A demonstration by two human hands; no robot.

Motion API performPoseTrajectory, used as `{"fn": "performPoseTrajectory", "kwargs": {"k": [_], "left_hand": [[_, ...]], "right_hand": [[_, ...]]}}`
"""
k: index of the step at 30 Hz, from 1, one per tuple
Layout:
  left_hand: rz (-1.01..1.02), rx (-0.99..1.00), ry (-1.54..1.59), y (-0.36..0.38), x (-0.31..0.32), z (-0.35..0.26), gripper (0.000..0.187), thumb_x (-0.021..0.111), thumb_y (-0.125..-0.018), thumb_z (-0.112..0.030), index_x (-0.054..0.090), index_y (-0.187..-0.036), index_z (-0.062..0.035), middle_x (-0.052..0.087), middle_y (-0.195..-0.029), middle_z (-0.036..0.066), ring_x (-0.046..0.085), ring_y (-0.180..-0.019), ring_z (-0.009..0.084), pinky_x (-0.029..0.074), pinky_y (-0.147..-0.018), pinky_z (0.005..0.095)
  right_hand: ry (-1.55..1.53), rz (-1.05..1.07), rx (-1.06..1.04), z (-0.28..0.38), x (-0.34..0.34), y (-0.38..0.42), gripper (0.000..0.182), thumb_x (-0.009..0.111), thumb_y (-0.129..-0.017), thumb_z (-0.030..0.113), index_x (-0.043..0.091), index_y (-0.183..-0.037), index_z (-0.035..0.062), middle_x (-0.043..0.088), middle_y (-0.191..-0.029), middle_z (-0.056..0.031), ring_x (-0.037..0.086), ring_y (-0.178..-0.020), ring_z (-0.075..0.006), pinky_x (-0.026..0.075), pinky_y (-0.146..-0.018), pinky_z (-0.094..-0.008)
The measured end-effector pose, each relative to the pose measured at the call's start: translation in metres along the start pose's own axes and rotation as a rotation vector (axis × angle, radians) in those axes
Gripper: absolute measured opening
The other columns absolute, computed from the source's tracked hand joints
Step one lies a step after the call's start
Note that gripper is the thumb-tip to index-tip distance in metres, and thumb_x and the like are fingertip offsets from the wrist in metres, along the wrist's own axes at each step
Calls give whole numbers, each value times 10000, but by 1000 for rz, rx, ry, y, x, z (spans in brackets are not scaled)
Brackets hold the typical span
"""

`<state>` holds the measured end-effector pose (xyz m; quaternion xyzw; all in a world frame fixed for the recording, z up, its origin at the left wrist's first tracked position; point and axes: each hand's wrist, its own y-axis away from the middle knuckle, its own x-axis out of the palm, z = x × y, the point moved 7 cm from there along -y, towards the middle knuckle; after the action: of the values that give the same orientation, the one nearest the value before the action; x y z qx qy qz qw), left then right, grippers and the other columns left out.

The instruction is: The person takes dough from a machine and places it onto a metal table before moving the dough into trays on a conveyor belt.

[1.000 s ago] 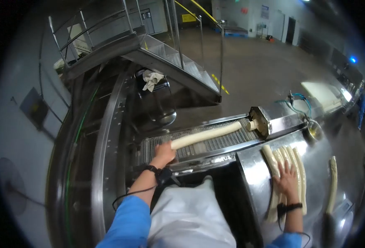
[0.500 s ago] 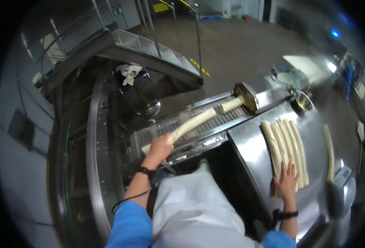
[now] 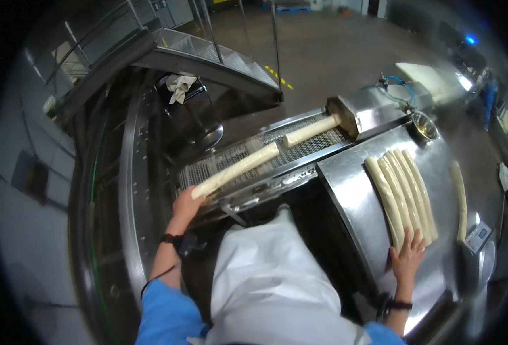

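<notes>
A long pale dough log (image 3: 236, 171) lies on the mesh conveyor belt (image 3: 254, 146). My left hand (image 3: 186, 202) is wrapped round its near end, at the belt's left end. Behind it, a second dough log (image 3: 311, 131) comes out of the metal outlet (image 3: 346, 115). On the steel table (image 3: 351, 195), several dough logs (image 3: 400, 192) lie side by side, touching. My right hand (image 3: 408, 253) rests at their near ends, fingers spread and flat, gripping nothing.
Another dough log (image 3: 459, 201) lies apart on the right, beside a digital scale (image 3: 479, 237). A metal bowl (image 3: 424, 127) stands at the table's far edge. Beyond the conveyor are a chair with a cloth (image 3: 180, 87) and metal stairs (image 3: 208, 63).
The held dough log and my left hand have moved left and nearer along the belt. The log behind has come further out. My right hand has shifted slightly to the near ends of the row.
</notes>
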<state>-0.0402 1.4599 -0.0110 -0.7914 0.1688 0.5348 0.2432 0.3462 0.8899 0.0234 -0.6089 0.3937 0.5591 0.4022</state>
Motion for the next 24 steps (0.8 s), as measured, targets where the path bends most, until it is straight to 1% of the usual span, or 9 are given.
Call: {"fn": "performPoseTrajectory", "kwargs": {"k": [3,4,6,12,14,16,17,21,24], "left_hand": [[391,-569,1073,17,18,-12,321,625,-891,-299,617,-950,16,595,-716,55,596,-616,160,490,-569,301],[461,-562,1160,19,22,-27,275,629,-884,-282,615,-908,-8,594,-718,51,576,-589,137,478,-531,276],[580,-484,1204,22,18,-79,240,650,-869,-241,599,-941,-18,588,-724,36,570,-589,118,476,-526,252],[949,109,1178,25,-33,-279,420,748,-756,-123,542,-1101,0,581,-817,19,560,-679,78,473,-614,231],[898,326,1050,24,-44,-319,496,753,-732,-109,533,-1162,5,596,-861,27,564,-743,72,471,-643,224],[1090,469,1256,33,-63,-362,541,763,-706,-103,531,-1182,8,605,-896,45,567,-791,78,470,-667,224],[1163,478,1288,35,-66,-373,601,766,-714,-195,507,-1201,44,608,-935,84,570,-790,97,471,-680,227],[1335,393,1650,36,-55,-403,819,690,-772,-420,393,-1294,137,584,-1121,219,592,-798,164,492,-719,272],[1195,243,1650,25,-20,-400,758,611,-870,-449,357,-1399,30,549,-1242,199,605,-954,211,483,-857,312]], "right_hand": [[-97,-54,-94,18,-4,-5,757,714,-767,215,361,-1433,154,256,-1508,-190,190,-1401,-421,167,-1125,-564],[-203,-85,-152,29,-7,-7,731,709,-770,181,379,-1420,127,275,-1495,-206,202,-1398,-416,171,-1128,-552],[-391,-228,-287,63,-11,-13,668,701,-763,120,430,-1371,69,334,-1457,-223,246,-1384,-407,212,-1125,-521],[-1002,-94,-504,189,-34,-30,631,733,-750,99,473,-1322,49,396,-1415,-221,359,-1330,-385,307,-1099,-416],[-1143,-118,-547,211,-55,-31,646,757,-730,101,476,-1310,43,430,-1389,-202,392,-1315,-349,331,-1084,-383],[-1301,-71,-538,215,-66,-35,637,761,-722,92,485,-1294,39,473,-1342,-185,430,-1282,-322,353,-1062,-375],[-1297,-113,-528,209,-78,-36,543,753,-736,98,523,-1222,25,578,-1175,-138,550,-1117,-244,431,-950,-337],[-1526,127,-240,158,-80,-41,274,732,-776,139,599,-991,31,607,-835,-31,560,-777,-97,453,-703,-260],[-1531,329,-92,107,-65,-43,259,705,-801,203,623,-984,38,581,-783,-1,556,-716,-105,466,-649,-274]]}}
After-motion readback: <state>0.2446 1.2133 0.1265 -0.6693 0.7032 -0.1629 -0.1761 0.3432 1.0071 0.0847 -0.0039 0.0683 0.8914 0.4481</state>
